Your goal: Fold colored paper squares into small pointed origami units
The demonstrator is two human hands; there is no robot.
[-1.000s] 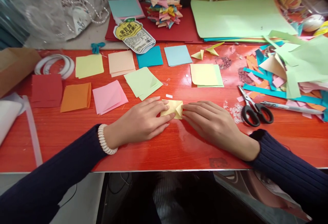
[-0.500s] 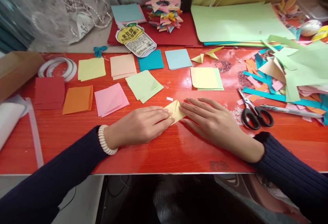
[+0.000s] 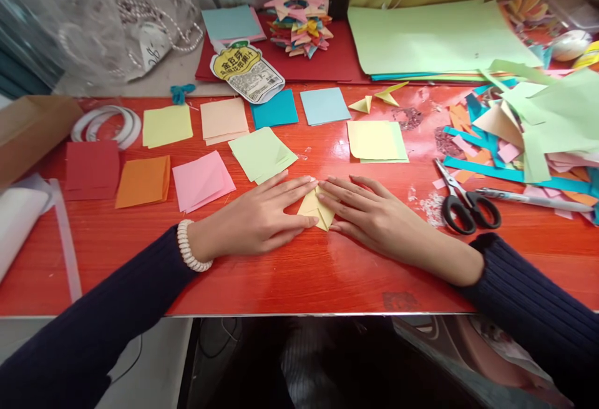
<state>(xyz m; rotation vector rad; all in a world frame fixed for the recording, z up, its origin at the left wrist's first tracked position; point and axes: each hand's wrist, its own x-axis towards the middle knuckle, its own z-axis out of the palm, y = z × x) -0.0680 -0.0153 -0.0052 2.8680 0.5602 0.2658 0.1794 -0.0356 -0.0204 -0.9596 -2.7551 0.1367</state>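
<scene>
A small folded piece of yellow paper (image 3: pixel 319 208) lies flat on the red table, with crease lines and overlapping flaps showing. My left hand (image 3: pixel 255 219) rests on its left side, fingers stretched out and thumb touching the lower left edge. From the other side my right hand (image 3: pixel 374 216) lies flat, its extended fingertips pressing the paper's right part. Both hands' fingertips cover the paper's top. Behind them sit a stack of pale yellow and green squares (image 3: pixel 374 141) and a fanned stack of light green squares (image 3: pixel 262 152).
Black-handled scissors (image 3: pixel 461 203) and a pen (image 3: pixel 528 199) lie right, beside a heap of paper scraps (image 3: pixel 556 122). Pink squares (image 3: pixel 202 179), orange squares (image 3: pixel 143 181) and red squares (image 3: pixel 92 169) are at left. Two folded yellow pieces (image 3: pixel 362 105) and a paper star ornament (image 3: pixel 302 22) stand further back.
The yellow paper has been turned, and its flaps now face differently. My left fingers have moved up to its top edge, and the right fingers have shifted slightly left over it.
</scene>
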